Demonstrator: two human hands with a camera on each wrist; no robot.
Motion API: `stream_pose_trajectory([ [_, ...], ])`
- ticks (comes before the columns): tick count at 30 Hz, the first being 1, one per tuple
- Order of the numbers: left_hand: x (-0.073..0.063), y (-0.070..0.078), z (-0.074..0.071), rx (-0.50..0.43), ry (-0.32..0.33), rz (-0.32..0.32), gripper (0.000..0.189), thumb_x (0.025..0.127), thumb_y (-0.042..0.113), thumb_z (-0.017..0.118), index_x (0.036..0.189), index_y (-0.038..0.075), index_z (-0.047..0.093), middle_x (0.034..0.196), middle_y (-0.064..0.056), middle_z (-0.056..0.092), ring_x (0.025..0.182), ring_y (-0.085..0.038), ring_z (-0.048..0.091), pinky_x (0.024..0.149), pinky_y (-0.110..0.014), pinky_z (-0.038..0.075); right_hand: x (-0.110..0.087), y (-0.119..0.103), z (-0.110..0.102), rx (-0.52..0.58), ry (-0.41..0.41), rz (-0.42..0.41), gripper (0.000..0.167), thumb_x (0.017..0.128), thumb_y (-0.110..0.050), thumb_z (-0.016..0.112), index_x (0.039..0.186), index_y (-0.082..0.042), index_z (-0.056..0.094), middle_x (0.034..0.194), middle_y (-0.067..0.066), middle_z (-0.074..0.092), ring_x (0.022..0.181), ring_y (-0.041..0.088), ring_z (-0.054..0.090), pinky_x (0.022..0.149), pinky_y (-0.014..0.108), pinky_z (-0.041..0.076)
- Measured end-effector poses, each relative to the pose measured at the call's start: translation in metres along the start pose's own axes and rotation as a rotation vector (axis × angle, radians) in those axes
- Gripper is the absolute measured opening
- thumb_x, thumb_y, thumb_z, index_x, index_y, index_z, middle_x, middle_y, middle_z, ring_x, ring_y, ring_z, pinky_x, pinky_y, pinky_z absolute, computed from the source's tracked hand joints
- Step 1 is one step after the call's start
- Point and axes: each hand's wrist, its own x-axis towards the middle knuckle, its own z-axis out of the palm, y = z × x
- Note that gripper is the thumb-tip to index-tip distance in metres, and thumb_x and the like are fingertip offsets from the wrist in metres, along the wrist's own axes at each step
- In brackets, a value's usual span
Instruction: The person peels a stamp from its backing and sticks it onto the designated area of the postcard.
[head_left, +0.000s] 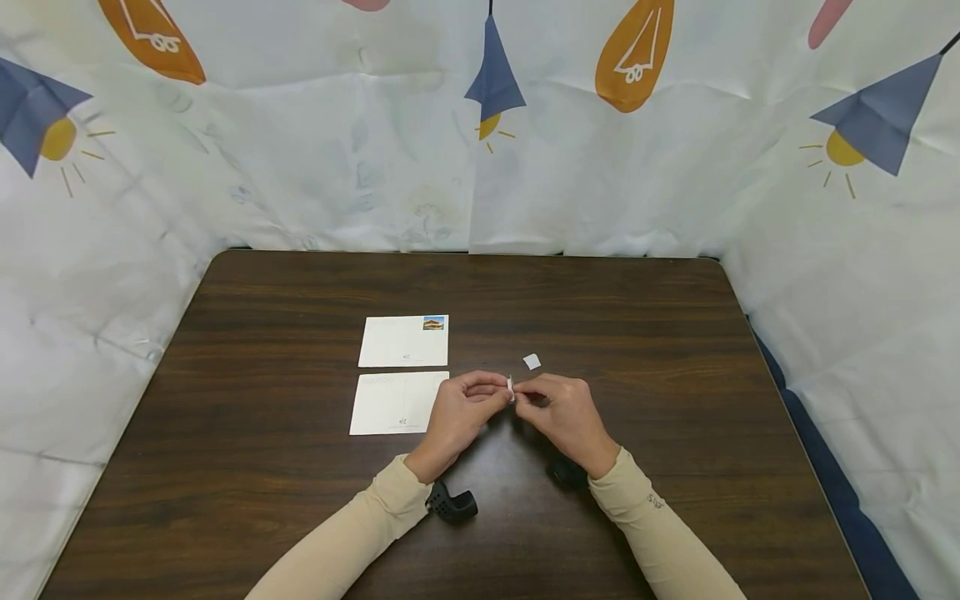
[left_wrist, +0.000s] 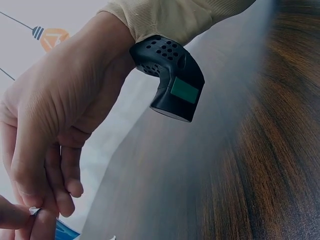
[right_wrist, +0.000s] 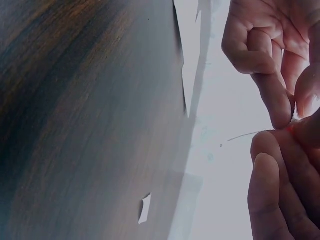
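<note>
My left hand (head_left: 463, 412) pinches a small white stamp (head_left: 511, 388) between thumb and fingertips, and its edge faces up in the head view. From the other side my right hand (head_left: 564, 414) pinches the stamp's edge with thumb and forefinger. The right wrist view shows a toothed edge between the fingertips of both hands; most of the stamp is hidden by them. A white postcard (head_left: 401, 404) lies beside the left hand, partly behind it. Beyond it lies a second postcard (head_left: 401, 343) with a colourful stamp (head_left: 433, 322) at its upper right corner.
A small white paper square (head_left: 532, 362) lies on the dark wooden table (head_left: 247, 400) just beyond the right hand. A black camera (head_left: 452, 505) hangs under the left wrist. White cloth (head_left: 337, 183) with printed lamps surrounds the table's back and sides.
</note>
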Motion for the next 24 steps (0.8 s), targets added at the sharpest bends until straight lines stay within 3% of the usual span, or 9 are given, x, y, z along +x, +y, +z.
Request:
stream_pose_trajectory([
  [24,0.0009,-0.0009,-0.0005,0.001,-0.014,-0.037,0.017,0.089,0.014,0.078,0.105,0.007,0.079,0.097,-0.011,0.081,0.087,-0.005,0.074,0.072,-0.018,0.056,-0.0013,-0.0007,0.0021,0.029,-0.013,0.066,0.009,0.083,-0.004,0.084,0.092,-0.008,0.081,0.083,0.003,0.077,0.072,0.009,0.071,0.066,0.023,0.062],
])
